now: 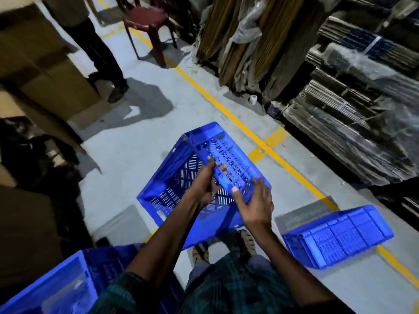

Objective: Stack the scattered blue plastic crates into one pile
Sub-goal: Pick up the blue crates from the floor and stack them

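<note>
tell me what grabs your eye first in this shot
The tilted blue crate at centre frame, with the left hand gripping its near wall and the right hand holding the same wall beside it. Next, a second blue crate lying on the floor at right, and the yellow floor line running diagonally behind.

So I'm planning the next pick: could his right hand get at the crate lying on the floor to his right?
Probably not yet: the right hand and left hand both hold the tilted crate. The floor crate lies unobstructed to the right.
</note>
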Tool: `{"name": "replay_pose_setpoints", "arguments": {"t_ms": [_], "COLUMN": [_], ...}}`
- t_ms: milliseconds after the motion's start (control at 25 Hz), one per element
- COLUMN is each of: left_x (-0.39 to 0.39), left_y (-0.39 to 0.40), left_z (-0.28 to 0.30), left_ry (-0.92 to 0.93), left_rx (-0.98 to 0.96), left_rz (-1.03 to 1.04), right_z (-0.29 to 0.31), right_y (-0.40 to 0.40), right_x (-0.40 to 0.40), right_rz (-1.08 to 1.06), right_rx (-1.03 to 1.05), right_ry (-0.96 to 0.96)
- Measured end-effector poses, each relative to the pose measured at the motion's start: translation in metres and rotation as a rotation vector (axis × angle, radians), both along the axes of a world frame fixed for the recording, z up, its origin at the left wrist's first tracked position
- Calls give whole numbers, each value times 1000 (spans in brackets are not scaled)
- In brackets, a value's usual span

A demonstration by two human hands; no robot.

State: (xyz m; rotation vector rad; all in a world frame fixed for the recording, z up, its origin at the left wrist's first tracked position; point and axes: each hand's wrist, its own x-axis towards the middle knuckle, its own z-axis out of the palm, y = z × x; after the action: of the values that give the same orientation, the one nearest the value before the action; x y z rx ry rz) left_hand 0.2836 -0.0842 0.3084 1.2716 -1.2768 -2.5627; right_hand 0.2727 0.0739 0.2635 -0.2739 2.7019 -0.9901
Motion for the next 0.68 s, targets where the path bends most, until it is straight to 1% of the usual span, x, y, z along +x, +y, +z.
{"name": "replay_pose_setpoints", "arguments": {"t_ms": [80,120,200,280,360,480,560,680], "left_x": [3,7,13,16,15,22,29,54], "left_y": [6,9,13,22,28,37,40,48], "left_z": [10,10,9,11,16,21,19,1], "left_ry": [-75,-102,-109,-124,-125,-134,-146,-174], "left_rx": [-77,-113,-191,-237,-247,-259,-299,-334], "left_rz": [-13,-4,2,53,112,230,266,403], "right_z": [1,2,5,11,16,29,35,42], "right_y": [-2,-3,-7,-5,-2,3,8,24], "right_x": [-10,-16,-31,-47,-60,-71,-76,-77], "right_rz": [296,417,566,682,752,816,773,693], "right_rx": [135,158,165,235,288,245,185,86], "right_ry": [88,109,164,227,249,248,227,236]}}
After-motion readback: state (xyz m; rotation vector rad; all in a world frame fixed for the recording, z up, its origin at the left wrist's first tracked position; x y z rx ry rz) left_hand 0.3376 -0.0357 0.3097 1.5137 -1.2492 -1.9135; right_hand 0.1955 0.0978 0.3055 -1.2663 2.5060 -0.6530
